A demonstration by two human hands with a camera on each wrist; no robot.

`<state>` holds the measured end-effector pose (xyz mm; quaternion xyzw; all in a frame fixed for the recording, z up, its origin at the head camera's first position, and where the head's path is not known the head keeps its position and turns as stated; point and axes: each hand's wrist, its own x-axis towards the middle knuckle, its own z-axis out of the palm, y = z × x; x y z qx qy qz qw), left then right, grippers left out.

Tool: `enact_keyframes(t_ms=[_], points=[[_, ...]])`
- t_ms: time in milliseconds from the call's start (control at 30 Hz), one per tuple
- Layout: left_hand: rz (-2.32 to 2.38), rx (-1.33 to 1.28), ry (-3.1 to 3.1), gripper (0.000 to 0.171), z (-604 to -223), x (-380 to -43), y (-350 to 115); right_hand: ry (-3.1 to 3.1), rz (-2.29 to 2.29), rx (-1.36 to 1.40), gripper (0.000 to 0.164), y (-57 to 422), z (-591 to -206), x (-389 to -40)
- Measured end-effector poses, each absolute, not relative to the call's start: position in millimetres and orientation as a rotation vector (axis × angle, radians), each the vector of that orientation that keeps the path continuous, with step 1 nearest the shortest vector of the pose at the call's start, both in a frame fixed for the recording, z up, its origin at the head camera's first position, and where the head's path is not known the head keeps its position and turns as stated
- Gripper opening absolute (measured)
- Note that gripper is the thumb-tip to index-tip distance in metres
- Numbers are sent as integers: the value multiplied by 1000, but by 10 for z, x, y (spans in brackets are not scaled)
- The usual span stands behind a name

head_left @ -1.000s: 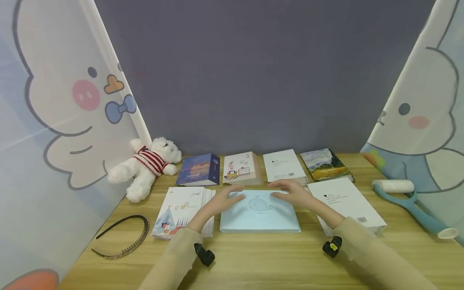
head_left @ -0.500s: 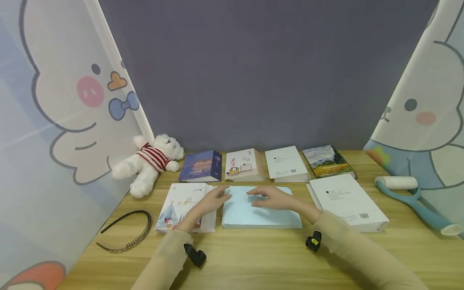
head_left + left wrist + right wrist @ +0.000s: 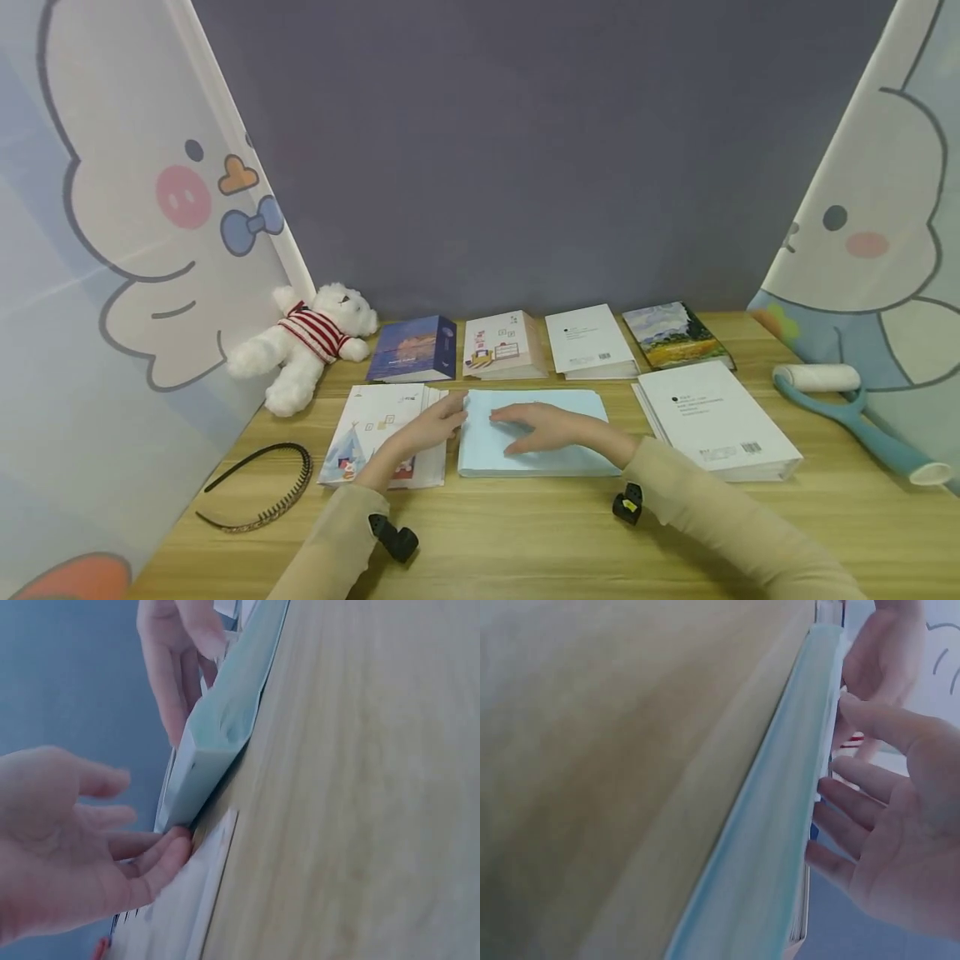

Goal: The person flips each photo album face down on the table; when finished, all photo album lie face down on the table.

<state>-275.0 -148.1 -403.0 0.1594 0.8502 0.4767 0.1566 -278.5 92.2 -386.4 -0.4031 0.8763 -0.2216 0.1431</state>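
Note:
A light blue album (image 3: 543,462) lies flat in the middle of the wooden table. My left hand (image 3: 431,427) is at its left edge, fingers loosely bent; in the left wrist view, fingertips (image 3: 178,838) reach down beside the pale spine (image 3: 196,776). Over the album's cover my right hand (image 3: 551,425) is spread, thumb apart from the fingers, hiding part of the cover. In the right wrist view its fingertips (image 3: 819,851) are right at the cover. Under my left wrist lies a white album with a tent picture (image 3: 375,425).
Behind stand a blue sea-picture album (image 3: 405,346), a cream one (image 3: 498,346), a white one (image 3: 588,337) and a landscape-cover book (image 3: 675,333). White albums (image 3: 720,417) lie right, beside a lint roller (image 3: 862,417). A teddy bear (image 3: 307,342) and headband (image 3: 303,475) are left.
My right hand has moved left and down onto the blue album's cover, over the whale drawing. My left hand has come down to the album's left edge.

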Motion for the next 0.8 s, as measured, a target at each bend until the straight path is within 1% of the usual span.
enact_keyframes(t_ms=[133, 367, 700, 800], points=[[1492, 367, 2419, 52, -4005, -2754, -1442, 2559, -558, -1152, 58, 905, -3858, -2727], [1724, 327, 2235, 61, -3994, -2746, -1442, 2542, -553, -1161, 60, 914, -3839, -2680], [1751, 350, 2232, 49, -3973, -2722, -1412, 2605, -631, -1114, 65, 861, -3829, -2633], [1772, 342, 2230, 48, -3938, -2730, -1401, 2626, -661, -1099, 75, 807, -3824, -2584]])
